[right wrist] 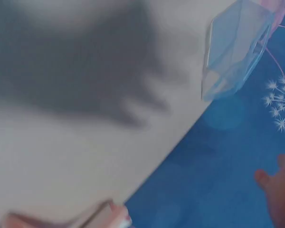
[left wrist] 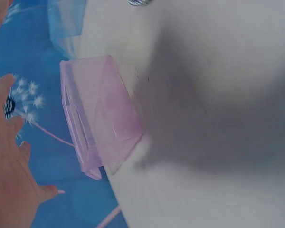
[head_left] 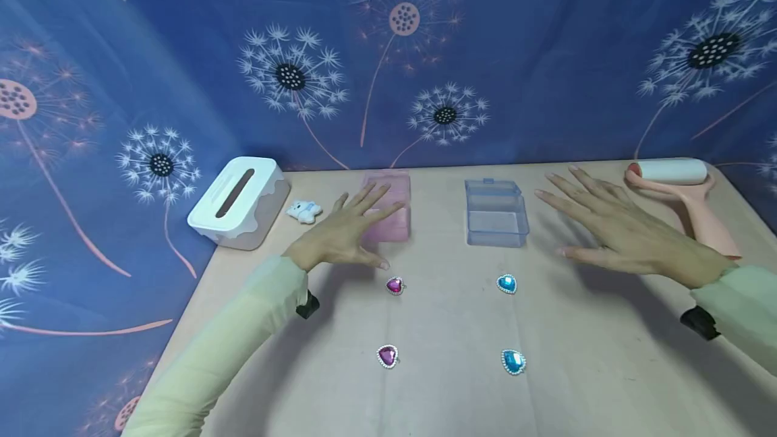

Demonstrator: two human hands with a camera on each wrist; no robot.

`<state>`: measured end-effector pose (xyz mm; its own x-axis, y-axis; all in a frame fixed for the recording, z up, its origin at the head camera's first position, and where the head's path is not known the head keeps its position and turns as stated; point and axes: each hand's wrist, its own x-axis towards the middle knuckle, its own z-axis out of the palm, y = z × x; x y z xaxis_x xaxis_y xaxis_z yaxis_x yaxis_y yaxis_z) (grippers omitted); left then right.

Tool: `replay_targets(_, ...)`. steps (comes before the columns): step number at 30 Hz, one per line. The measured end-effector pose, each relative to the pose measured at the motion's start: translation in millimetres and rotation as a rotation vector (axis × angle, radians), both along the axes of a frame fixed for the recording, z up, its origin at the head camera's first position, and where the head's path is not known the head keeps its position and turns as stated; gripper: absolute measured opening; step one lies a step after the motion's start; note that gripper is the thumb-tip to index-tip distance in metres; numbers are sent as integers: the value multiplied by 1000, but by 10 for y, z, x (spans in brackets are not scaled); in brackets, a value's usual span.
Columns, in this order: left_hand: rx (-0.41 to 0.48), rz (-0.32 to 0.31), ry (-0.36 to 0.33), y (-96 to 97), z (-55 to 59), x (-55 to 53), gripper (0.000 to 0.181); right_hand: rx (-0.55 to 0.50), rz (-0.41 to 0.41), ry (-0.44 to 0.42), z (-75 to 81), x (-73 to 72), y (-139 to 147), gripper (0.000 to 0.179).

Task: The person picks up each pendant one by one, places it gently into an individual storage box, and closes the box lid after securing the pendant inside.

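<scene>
My left hand (head_left: 340,233) hovers with spread fingers in front of the pink clear plastic box (head_left: 394,224), covering part of it in the head view. In the left wrist view that pink box (left wrist: 102,104) shows whole, apart from the hand (left wrist: 12,156). My right hand (head_left: 619,228), fingers spread, hangs above the table to the right of the blue clear box (head_left: 498,228), whose lid stands open. Nearer lie two pink heart gems (head_left: 395,285) in a column on the left and two blue heart gems (head_left: 506,283) on the right. Neither hand holds anything.
A white-lidded tissue box (head_left: 239,201) stands at the far left, with a small blue-and-white bear figure (head_left: 304,211) beside it. At the far right lies a lint roller (head_left: 680,187) with a pink handle. Blue dandelion-print cloth (head_left: 376,73) rises behind the table.
</scene>
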<state>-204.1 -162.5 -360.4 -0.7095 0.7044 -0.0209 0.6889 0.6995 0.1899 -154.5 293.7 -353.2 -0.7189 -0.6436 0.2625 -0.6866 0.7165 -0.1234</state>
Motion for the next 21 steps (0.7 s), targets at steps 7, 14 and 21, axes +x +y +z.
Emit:
replay_targets(7,474,219,-112,-81,-246,-113,99,-338,-27,127,-31,-3,-445,73)
replay_targets(14,807,412,-343,-157,-520,-220,100,-533,55,19,-123,-11,-1222,60)
replay_targets(21,934,440,-510,-180,-631,-271,105,-515,72,-337,-346,9,-1988,55)
